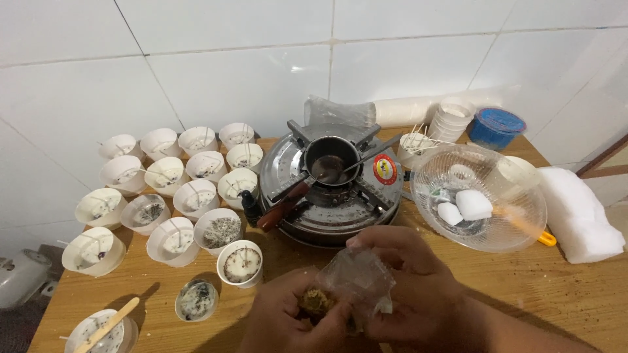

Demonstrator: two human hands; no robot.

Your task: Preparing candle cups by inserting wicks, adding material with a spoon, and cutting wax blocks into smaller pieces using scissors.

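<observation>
White-tiled wall behind wooden table (536, 287); both hands' fingers (373, 245) pinch a plastic bag (360, 278).

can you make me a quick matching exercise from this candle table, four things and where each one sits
Things:
1. small metal pot
2. white wax blocks
3. wooden stick
4. clear plastic bag

Places:
a. in the clear glass bowl on the right
b. held between the left hand and right hand
c. on top of the round stove
d. across a white cup at the bottom left

Pairs: 1-c, 2-a, 3-d, 4-b
</observation>
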